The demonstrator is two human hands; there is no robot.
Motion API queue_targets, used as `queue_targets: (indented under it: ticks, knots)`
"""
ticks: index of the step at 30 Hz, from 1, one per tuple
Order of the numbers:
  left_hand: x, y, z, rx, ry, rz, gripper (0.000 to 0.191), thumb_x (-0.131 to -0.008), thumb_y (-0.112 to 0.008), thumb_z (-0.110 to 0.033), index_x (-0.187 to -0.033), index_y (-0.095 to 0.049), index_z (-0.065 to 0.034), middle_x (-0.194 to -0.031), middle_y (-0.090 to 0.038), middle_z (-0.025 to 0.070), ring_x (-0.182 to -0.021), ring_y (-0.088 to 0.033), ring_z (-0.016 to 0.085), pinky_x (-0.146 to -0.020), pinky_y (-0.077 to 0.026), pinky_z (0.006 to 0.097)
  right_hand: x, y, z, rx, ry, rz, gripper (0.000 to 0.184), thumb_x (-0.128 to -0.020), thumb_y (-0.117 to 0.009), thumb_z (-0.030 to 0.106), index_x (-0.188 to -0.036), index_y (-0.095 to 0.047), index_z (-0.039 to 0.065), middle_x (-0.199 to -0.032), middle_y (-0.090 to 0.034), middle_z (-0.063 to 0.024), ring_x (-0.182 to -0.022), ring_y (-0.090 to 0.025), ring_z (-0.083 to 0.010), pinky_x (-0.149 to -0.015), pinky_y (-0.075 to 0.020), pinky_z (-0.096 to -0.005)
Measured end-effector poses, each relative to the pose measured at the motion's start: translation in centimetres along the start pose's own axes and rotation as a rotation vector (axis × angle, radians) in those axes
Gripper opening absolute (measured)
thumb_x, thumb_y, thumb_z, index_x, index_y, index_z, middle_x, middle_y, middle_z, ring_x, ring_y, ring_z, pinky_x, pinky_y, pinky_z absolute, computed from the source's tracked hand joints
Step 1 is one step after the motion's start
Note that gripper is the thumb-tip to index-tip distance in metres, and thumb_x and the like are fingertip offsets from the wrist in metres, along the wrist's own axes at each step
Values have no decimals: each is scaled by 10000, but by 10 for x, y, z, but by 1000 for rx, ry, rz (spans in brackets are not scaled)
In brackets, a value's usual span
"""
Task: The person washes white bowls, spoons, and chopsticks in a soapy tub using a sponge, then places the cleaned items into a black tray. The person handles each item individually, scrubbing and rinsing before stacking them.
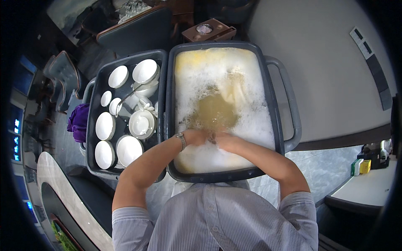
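Both of my hands are partly under murky, foamy water in a dark grey plastic tub (171, 94). My left hand (197, 137), with a metal watch band at its wrist, enters the water near the tub's front. My right hand (224, 140) is close beside it. The fingers of both are hidden, and I cannot tell whether they hold anything. A pale cloth (233, 89) lies partly sunk in the suds beyond them. The second tub (125, 59), on the left, holds several white bowls (105, 126), a ladle (127, 96) and white spoons (144, 103) in a cluster.
A purple cloth (79, 120) hangs at the left tub's outer handle. A grey handle (290, 103) sticks out on the right. Behind the tubs stand a brown wooden box (201, 33) and a dark chair (135, 34). A white-topped counter (361, 186) is at the lower right.
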State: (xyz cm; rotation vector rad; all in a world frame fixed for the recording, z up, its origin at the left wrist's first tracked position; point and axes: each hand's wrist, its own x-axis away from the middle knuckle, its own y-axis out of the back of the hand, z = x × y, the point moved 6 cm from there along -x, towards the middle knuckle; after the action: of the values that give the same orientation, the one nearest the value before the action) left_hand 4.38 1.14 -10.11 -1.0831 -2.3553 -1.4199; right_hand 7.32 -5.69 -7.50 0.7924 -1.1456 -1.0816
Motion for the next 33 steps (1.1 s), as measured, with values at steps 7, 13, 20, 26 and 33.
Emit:
queue_targets:
  ticks: [7,13,20,26,33]
  knots:
    - [14,-32,-7,67,-181,205,173,-768,-472,-130,-819,-543,19,-792,-556,205,-781,-536,337,-682,-419,405,-3,-37,-28,-465,-316,269,300,-796,-392,117,-1019,-566,18,-957,-591,-207,-869,-574,-346,-747,-440,-443]
    - [44,-35,-17,174,-270,28,191,-783,-486,-155,-861,-541,11,-889,-550,203,-847,-520,351,-745,-404,404,8,-23,-42,-487,-246,128,273,-807,-415,136,-1008,-564,26,-996,-574,-208,-909,-558,-338,-761,-431,-433]
    - [87,44,-37,154,239,-459,267,-799,-537,-252,-915,-559,-12,-850,-547,202,-838,-526,359,-729,-413,417,22,65,-43,-111,-58,-385,194,-716,-531,37,-901,-585,55,-857,-579,-136,-872,-547,-311,-754,-406,-417]
    - [85,80,-38,304,319,-725,356,-751,-624,-277,-958,-560,6,-902,-570,229,-824,-567,338,-695,-443,356,12,84,-47,-430,-98,-393,78,-750,-553,86,-822,-569,60,-795,-558,-82,-875,-523,-267,-801,-345,-376]
    - [33,26,-2,981,488,-511,366,-755,-590,-210,-996,-517,55,-652,-582,121,-614,-564,191,-556,-446,325,53,81,-64,-169,-517,-533,221,-756,-588,148,-923,-556,7,-1019,-491,-127,-957,-488,-305,-875,-356,-400]
